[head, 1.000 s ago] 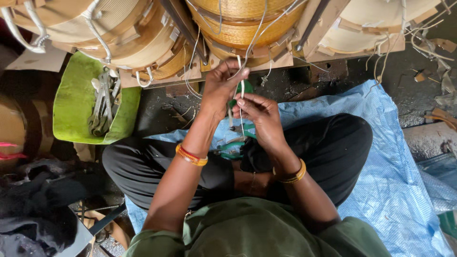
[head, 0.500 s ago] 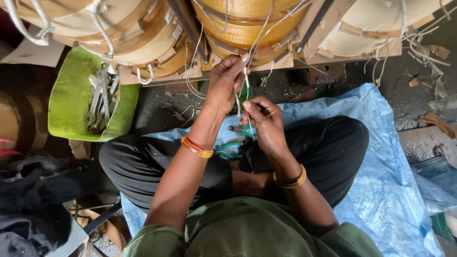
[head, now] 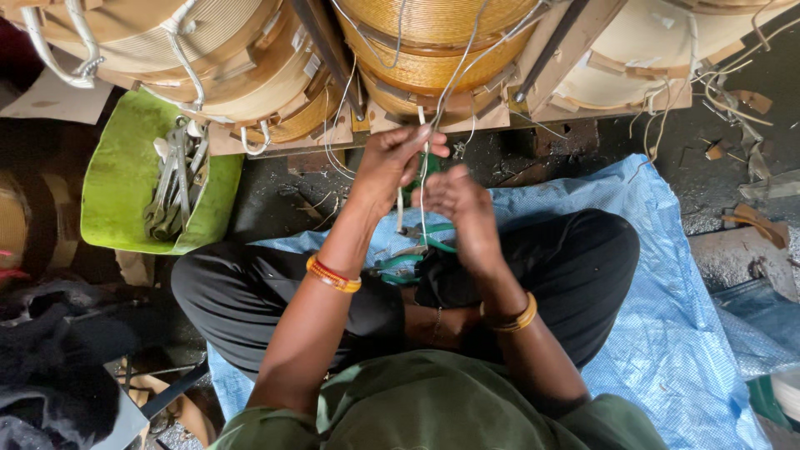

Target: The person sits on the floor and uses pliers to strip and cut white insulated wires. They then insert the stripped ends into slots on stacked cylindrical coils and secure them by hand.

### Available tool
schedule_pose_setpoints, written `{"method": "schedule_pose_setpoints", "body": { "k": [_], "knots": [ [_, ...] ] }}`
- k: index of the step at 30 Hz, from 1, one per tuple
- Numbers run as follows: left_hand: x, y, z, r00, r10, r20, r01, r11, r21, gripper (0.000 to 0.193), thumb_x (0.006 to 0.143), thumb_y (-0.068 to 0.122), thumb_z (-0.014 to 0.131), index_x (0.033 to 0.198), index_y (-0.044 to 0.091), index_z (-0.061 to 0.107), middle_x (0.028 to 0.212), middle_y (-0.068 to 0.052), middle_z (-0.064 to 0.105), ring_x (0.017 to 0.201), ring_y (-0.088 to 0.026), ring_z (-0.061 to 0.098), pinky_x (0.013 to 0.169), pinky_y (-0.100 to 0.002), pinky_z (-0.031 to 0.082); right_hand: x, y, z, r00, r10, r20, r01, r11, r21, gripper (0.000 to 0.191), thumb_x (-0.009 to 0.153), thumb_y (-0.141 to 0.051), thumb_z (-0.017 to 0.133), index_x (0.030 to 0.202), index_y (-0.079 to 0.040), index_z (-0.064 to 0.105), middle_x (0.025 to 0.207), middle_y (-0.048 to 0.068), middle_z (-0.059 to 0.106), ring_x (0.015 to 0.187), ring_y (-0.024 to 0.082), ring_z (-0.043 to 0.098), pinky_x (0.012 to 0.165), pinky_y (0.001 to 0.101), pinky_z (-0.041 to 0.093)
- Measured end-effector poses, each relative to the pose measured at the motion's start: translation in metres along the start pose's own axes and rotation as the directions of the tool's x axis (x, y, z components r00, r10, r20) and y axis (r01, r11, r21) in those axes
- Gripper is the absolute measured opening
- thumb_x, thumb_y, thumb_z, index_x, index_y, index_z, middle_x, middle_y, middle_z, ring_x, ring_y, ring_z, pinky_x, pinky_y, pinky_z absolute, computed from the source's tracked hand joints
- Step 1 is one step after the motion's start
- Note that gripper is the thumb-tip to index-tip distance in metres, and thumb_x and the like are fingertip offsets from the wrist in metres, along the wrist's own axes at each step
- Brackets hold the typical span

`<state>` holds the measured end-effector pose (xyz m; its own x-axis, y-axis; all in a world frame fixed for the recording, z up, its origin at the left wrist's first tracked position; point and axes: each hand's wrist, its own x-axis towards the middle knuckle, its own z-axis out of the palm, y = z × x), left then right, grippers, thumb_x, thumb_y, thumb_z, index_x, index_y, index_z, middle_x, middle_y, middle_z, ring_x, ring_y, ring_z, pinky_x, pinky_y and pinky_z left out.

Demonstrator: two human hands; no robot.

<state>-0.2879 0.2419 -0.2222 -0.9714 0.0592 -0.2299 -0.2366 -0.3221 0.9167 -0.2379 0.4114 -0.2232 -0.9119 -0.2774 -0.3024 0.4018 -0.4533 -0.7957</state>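
I sit cross-legged on a blue tarp [head: 667, 275] in front of large wound coils [head: 433, 42]. My left hand [head: 392, 162] is raised and pinches a thin white wire [head: 423, 179] that comes down from the middle coil. Just right of it and slightly lower, my right hand [head: 462, 204] holds the same wire between its fingertips. Green-handled pliers [head: 408, 267] lie on my lap under the hands. Both wrists wear orange and gold bangles.
A green plastic tub [head: 125, 187] full of metal tools stands at the left beside my knee. Loose white leads [head: 75, 58] hang from the coils. Scraps and debris [head: 750, 158] litter the dark floor at the right. Dark cloth [head: 58, 367] lies at lower left.
Both hands have kept their grip on the wire and shifted slightly upward and right toward the coil. The camera view has tilted a little.
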Motion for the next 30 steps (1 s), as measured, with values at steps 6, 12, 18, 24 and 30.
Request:
{"method": "schedule_pose_setpoints", "body": {
  "k": [6, 12, 18, 24, 30],
  "knots": [
    [-0.017, -0.022, -0.013, 0.987, -0.106, -0.119, 0.101, 0.994, -0.047, 0.037, 0.104, 0.030, 0.060, 0.109, -0.004, 0.075, 0.099, -0.015, 0.081, 0.040, -0.003, 0.033, 0.037, -0.022, 0.024, 0.046, -0.011, -0.025, 0.999, 0.023, -0.040, -0.009, 0.947, 0.321, 0.034, 0.106, -0.029, 0.054, 0.122, 0.000, 0.061, 0.103, 0.011, 0.072, 0.093, 0.020, 0.070, 0.092, 0.0365, 0.057],
    [-0.015, -0.047, -0.011, 0.985, -0.143, -0.095, 0.138, 0.989, -0.060, 0.029, 0.102, 0.021, 0.060, 0.112, -0.002, 0.074, 0.096, -0.014, 0.080, 0.042, -0.004, 0.035, 0.037, -0.023, 0.024, 0.014, -0.006, -0.022, 0.989, -0.122, 0.089, 0.113, 0.989, 0.100, 0.024, 0.105, -0.012, 0.057, 0.121, 0.003, 0.066, 0.095, 0.000, 0.066, 0.073, 0.010, 0.048, 0.076, 0.0293, 0.046],
    [-0.024, -0.059, 0.005, 0.981, -0.194, 0.004, 0.194, 0.981, -0.023, 0.030, 0.104, 0.019, 0.058, 0.118, -0.002, 0.074, 0.099, -0.011, 0.079, 0.048, -0.002, 0.042, 0.041, -0.019, 0.024, -0.012, -0.003, -0.036, 0.949, -0.311, 0.056, 0.297, 0.816, -0.496, 0.017, 0.108, -0.008, 0.056, 0.109, 0.002, 0.070, 0.074, -0.001, 0.053, 0.070, 0.008, 0.045, 0.066, 0.0244, 0.039],
    [-0.026, -0.068, 0.024, 0.993, -0.073, 0.091, 0.079, 0.995, -0.067, 0.044, 0.106, 0.034, 0.052, 0.134, 0.003, 0.065, 0.107, -0.009, 0.076, 0.050, -0.002, 0.041, 0.042, -0.019, 0.027, -0.043, 0.033, -0.037, 0.955, -0.289, -0.059, 0.218, 0.828, -0.517, 0.019, 0.102, -0.008, 0.058, 0.115, -0.001, 0.070, 0.088, 0.002, 0.067, 0.084, 0.011, 0.061, 0.079, 0.0259, 0.051],
    [-0.038, -0.103, 0.043, 0.994, 0.035, 0.103, -0.056, 0.976, 0.210, 0.064, 0.110, 0.055, 0.028, 0.158, 0.013, 0.039, 0.124, -0.015, 0.067, 0.101, -0.016, 0.064, 0.090, -0.029, 0.050, -0.035, 0.041, -0.045, 0.872, -0.489, 0.038, 0.298, 0.467, -0.833, 0.024, 0.089, -0.002, 0.073, 0.113, -0.001, 0.074, 0.114, 0.015, 0.067, 0.105, 0.025, 0.066, 0.091, 0.0346, 0.052]
  ]
}}
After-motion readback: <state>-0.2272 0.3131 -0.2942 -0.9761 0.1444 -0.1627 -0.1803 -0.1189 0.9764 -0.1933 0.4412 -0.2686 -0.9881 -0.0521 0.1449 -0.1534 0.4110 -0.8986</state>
